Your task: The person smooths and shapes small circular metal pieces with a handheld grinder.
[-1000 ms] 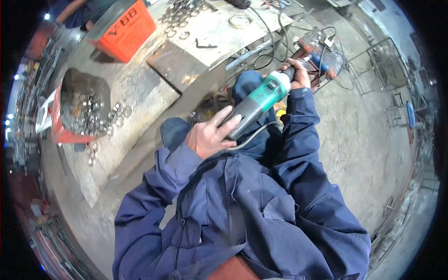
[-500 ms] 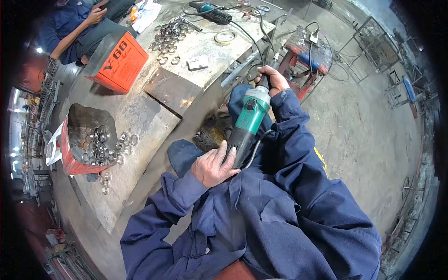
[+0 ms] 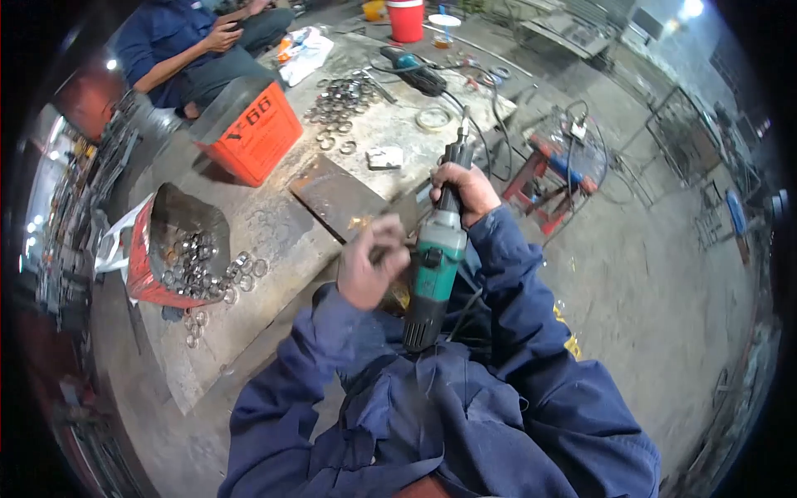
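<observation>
A green and black die grinder points away from me, its dark neck and thin metal tip at the far end. My right hand is wrapped round its neck, behind the tip. The rear of the grinder rests against my lap, with its cord running down beside it. My left hand is raised just left of the green body, apart from it. Its fingers are bent and blurred, thumb apart from them, with nothing visible in them. A rusty metal plate lies at the bench edge beyond this hand.
On the workbench, a cut-open red container holds many metal rings; more rings lie farther back. An orange bin, a second power tool and tape stand there. A seated person is behind. A red stand is right.
My left hand has come off the rear of the grinder and lifted up and left. The grinder has swung more upright, its tip farther up and left. My view has tilted up.
</observation>
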Motion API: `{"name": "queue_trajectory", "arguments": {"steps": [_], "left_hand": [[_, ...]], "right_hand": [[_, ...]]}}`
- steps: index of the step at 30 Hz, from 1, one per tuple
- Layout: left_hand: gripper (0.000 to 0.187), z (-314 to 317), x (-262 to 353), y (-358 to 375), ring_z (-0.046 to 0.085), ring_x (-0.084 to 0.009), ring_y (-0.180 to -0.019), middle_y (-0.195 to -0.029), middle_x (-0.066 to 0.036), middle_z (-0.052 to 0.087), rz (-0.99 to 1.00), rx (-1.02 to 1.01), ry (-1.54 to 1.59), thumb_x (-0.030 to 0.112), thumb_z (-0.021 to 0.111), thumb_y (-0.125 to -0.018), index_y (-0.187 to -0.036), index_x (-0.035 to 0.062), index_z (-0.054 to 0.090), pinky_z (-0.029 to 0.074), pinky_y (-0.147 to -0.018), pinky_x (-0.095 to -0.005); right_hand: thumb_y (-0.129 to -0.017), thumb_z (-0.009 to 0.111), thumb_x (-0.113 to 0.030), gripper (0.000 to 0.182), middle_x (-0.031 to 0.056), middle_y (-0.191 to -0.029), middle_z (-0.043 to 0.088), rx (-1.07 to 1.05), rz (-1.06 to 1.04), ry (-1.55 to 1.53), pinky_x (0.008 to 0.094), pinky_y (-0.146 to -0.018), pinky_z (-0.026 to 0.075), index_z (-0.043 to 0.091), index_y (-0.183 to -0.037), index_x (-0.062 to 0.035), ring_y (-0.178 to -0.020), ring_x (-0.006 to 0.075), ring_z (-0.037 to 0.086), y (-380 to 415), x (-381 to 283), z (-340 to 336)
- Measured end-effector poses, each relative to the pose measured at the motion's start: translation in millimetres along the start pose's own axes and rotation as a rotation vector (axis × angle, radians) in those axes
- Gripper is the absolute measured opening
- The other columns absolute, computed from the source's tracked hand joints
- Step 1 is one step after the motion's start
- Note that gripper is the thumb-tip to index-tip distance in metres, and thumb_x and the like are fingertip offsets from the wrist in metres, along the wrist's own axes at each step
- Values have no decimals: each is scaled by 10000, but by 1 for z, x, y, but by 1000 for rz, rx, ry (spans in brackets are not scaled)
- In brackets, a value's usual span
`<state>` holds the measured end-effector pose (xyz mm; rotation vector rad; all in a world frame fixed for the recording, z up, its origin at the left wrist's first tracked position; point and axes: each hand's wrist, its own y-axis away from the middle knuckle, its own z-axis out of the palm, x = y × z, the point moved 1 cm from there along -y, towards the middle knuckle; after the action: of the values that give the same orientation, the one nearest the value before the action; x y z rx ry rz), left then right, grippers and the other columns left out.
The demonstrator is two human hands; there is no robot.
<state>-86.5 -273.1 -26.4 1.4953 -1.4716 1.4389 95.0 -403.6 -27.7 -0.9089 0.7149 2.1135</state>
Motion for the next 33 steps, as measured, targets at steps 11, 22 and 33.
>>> {"name": "queue_trajectory", "arguments": {"steps": [11, 22, 33], "left_hand": [[415, -26, -18, -53, 569, -97, -852, -1022, -18, 578, -334, -26, 659, 383, 494, -959, -1230, 68, 489, 477, -672, -255], [938, 21, -44, 48, 464, -198, -1168, -1277, -122, 455, -174, 24, 445, 315, 792, -745, -1416, 10, 211, 378, -1000, -344], [590, -40, -25, -15, 563, -124, -945, -1088, -57, 582, -147, 114, 374, 522, 434, -943, -1312, 61, 417, 455, -858, -300]], "right_hand": [[-751, 593, -25, 167, 73, -755, 602, -235, 18, 122, 264, -523, 467, 577, -915, 1, -568, 139, 552, 22, 27, 74], [-733, 618, -26, 124, 66, -661, 557, -193, 88, 91, 271, -462, 458, 536, -824, -9, -506, 154, 550, 8, 42, 53], [-749, 608, -8, 156, 84, -743, 601, -362, 78, 108, 264, -508, 484, 556, -895, 7, -562, 149, 580, 19, 40, 80]]}}
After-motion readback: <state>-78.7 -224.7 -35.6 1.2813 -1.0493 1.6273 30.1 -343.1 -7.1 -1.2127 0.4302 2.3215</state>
